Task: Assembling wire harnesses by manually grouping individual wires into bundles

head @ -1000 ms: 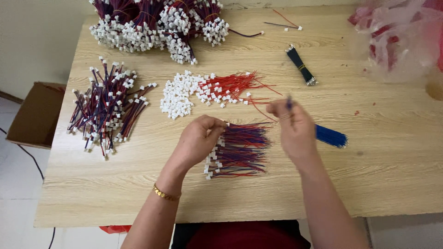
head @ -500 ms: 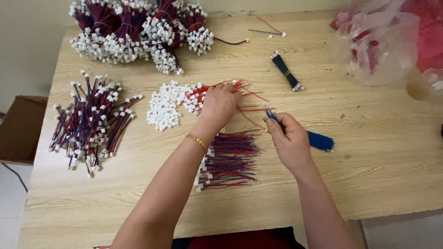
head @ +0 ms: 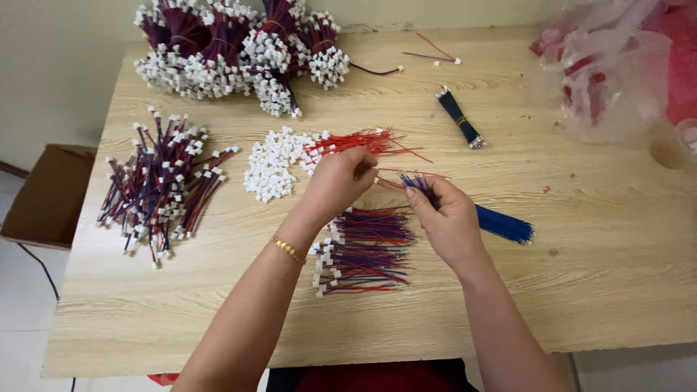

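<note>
On light wooden table (head: 595, 290), beside cardboard box (head: 47, 196): wire bundles (head: 232, 51).

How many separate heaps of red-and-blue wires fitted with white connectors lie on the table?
3: bundled heaps at the table's far left corner, a loose heap at the left, and a small heap between the forearms, part hidden by the left hand.

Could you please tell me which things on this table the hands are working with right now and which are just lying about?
In use: left hand at red wires; right hand holding blue wires.

Lying about: finished pile, white plugs, black wire bundle, plastic bag, cardboard box.
</note>
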